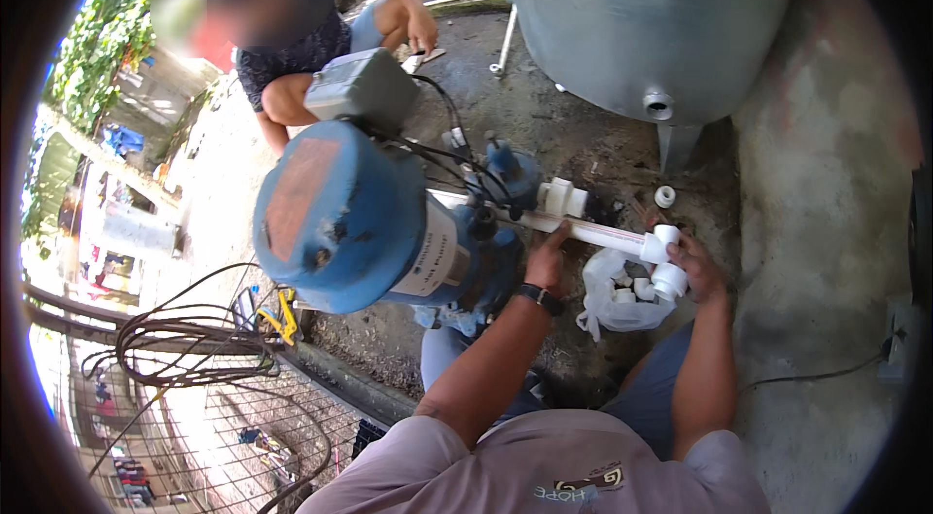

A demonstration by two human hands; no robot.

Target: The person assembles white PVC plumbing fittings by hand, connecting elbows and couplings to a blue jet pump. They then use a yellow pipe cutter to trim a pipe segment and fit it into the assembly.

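Observation:
A white plastic pipe (604,236) runs rightward from the blue jet pump (340,213). At its right end sits a white tee fitting (663,241), with another white pipe fitting (670,280) below it. My right hand (704,269) is closed around these fittings from the right. My left hand (547,266), with a dark watch at the wrist, grips the pipe nearer the pump, its thumb along the top and its other fingers mostly hidden. Beneath the pipe, a clear plastic bag (612,312) holds several white fittings. A white ring-shaped fitting (665,196) lies on the ground beyond the tee.
A large grey metal tank (651,18) stands at the far right, with a threaded port. Another person (292,57) squats at the far left beside a grey box (362,86) on the pump. Coiled cable (185,344) and yellow-handled pliers (281,318) are at left; a concrete wall (816,222) is at right.

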